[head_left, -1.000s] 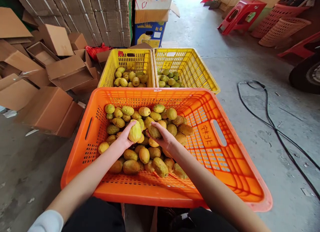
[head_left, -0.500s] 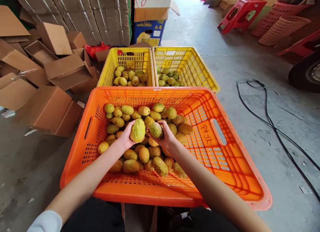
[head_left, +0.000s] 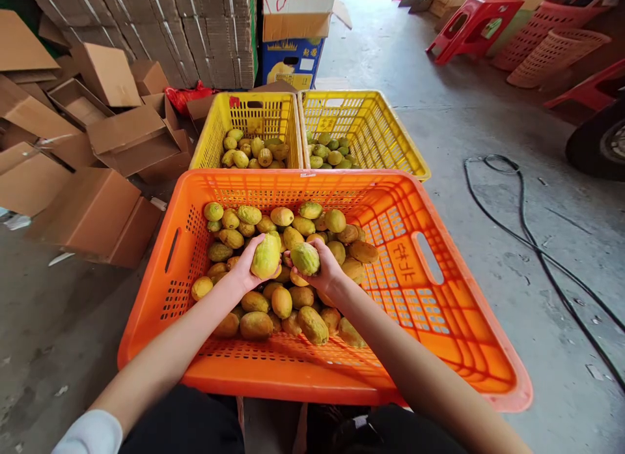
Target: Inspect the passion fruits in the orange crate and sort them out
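Observation:
My left hand (head_left: 245, 270) is closed round a large yellow-green oval fruit (head_left: 266, 255), citron-like with bumpy skin. A smaller, greener fruit (head_left: 305, 258) of the same sort sits in my right hand (head_left: 328, 268), its thumb on the upper side. Both hands are side by side, a small gap between them, above the heap of fruit in the orange basket (head_left: 312, 390). Inside the basket lie many yellow, green and brownish fruits (head_left: 312, 325), mostly to the left and middle. My hands cover part of the heap.
Behind the orange basket stand two yellow crates, a left one (head_left: 208, 133) and a right one (head_left: 395, 131), each with some fruit. Open cardboard boxes (head_left: 88, 210) are piled at left. On the floor at right lie a black cable (head_left: 525, 226) and, farther back, a red stool (head_left: 476, 24).
Both fruits have been turned a little in my hands. The left one tilts and shifts slightly left; the right one shows more of its pale green side. My grip stays on both.

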`<state>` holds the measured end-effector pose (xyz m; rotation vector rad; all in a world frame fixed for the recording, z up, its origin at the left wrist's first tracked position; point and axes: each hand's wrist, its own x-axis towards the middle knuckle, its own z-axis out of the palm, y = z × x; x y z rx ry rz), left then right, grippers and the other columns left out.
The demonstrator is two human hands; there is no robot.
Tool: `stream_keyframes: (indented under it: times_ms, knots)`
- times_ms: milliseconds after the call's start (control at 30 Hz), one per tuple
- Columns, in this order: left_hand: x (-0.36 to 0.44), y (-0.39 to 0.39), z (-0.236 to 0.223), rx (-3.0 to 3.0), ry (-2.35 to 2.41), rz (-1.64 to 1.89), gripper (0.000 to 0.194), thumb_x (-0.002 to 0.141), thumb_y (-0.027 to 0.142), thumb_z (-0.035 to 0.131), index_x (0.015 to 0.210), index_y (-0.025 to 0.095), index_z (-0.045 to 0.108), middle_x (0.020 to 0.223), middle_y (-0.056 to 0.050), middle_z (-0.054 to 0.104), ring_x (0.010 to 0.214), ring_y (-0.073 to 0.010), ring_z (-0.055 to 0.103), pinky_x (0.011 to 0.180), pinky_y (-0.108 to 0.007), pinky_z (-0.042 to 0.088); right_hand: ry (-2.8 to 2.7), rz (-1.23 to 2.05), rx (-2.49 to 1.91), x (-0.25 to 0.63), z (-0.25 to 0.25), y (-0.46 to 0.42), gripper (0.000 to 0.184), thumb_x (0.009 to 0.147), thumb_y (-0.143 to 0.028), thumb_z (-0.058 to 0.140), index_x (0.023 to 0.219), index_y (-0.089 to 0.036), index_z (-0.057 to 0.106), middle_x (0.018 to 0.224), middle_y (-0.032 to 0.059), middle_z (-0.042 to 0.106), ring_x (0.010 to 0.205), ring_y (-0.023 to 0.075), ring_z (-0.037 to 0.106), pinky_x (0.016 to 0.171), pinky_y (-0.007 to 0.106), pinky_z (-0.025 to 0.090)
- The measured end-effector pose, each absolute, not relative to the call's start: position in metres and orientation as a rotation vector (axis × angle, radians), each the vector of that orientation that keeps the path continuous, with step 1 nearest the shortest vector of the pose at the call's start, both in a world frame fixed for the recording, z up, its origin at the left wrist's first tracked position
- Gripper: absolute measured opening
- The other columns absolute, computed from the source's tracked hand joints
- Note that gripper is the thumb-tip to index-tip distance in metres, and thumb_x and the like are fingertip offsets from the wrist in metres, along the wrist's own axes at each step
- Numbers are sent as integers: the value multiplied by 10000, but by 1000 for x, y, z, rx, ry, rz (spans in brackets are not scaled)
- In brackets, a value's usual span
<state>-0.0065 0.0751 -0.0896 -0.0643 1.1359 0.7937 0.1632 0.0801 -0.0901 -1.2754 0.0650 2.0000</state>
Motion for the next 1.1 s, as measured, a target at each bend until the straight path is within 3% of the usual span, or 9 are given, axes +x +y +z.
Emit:
stream_keyframes:
  times_ms: [133,267,400,500,600,800,1000,1100]
  knots:
    - [-6,76,-87,-81,1117,806,319,1052,434,572,934,152,663,758,-76,721,606,-180,704,552,-296,636,39,1987,-1297,163,-89,80,232,1000,-270,440,1043,-183,650,710,77,727,631,226,708,446,263,536]
    - [-5,76,-84,-89,1136,842,274,1039,404,601,899,172,646,715,-34,696,560,-158,671,562,-302,639,-22,1949,-1360,159,-85,77,191,1021,-373,578,964,-204,647,744,45,721,662,185,705,535,245,589]
    - [-4,76,-83,-54,1132,843,293,1064,400,541,924,168,652,755,-55,720,598,-179,704,578,-310,643,-145,1922,-1306,157,-86,75,81,933,-280,735,941,-217,683,832,17,731,730,157,698,635,245,635]
    - [-4,76,-83,-37,1153,794,361,1084,432,468,939,159,654,764,-78,725,614,-194,712,600,-334,654,-275,1873,-1252,159,-91,74,114,830,-182,800,873,-214,700,903,-1,740,826,152,696,743,267,656]
    - [-5,76,-83,-41,1155,766,400,1082,467,443,948,156,656,753,-84,715,611,-196,700,611,-351,659,-325,1843,-1275,161,-95,74,135,781,-211,827,826,-214,700,893,-5,740,847,158,684,714,249,621]
    - [-6,76,-86,-26,1150,797,315,1054,450,570,989,158,669,780,-63,710,635,-186,696,646,-367,670,-291,1826,-1332,159,-96,75,139,791,-280,822,856,-238,706,765,-27,710,728,145,643,578,198,520]
    - [-6,76,-87,-103,1082,850,270,1058,405,574,1020,156,672,821,-71,727,691,-197,725,699,-374,673,-88,1912,-1216,161,-92,79,35,956,-254,647,935,-226,651,770,16,711,749,197,720,663,298,637]
    - [-5,75,-84,-116,1088,904,220,1051,369,593,1024,166,675,805,-50,729,681,-192,727,702,-349,663,18,1933,-1189,165,-91,81,96,997,-259,572,1007,-214,656,796,46,729,780,236,749,679,373,667]
